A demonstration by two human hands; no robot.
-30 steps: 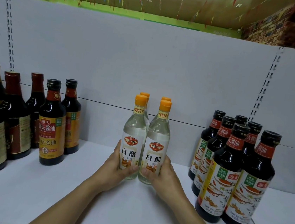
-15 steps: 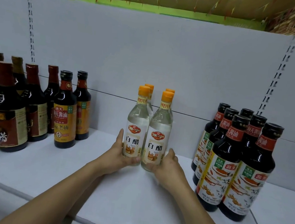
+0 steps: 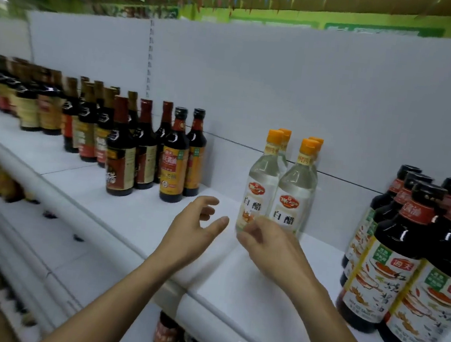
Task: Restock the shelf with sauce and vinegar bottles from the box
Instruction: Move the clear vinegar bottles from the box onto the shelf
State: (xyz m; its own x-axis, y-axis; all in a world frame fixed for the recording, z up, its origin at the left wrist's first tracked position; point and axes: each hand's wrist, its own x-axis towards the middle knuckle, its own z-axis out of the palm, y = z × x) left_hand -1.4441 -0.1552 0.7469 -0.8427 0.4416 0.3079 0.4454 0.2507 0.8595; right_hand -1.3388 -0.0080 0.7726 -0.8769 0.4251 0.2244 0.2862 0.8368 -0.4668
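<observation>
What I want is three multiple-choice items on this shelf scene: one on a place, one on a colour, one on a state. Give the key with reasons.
1. Where do the clear vinegar bottles stand?
A. In a box on the floor
B. On the white shelf, between two groups of dark sauce bottles
C. On top of the dark bottles

2. What colour are the vinegar caps?
A. Orange
B. Green
C. Blue

3. What is the left hand doing?
A. Gripping a vinegar bottle
B. Lifting a dark bottle
C. Holding nothing, fingers spread

Key:
1 B: they stand upright on the shelf with dark bottles on either side.
2 A: every vinegar cap in view is orange.
3 C: it is apart from the bottles, and its fingers are open.
</observation>
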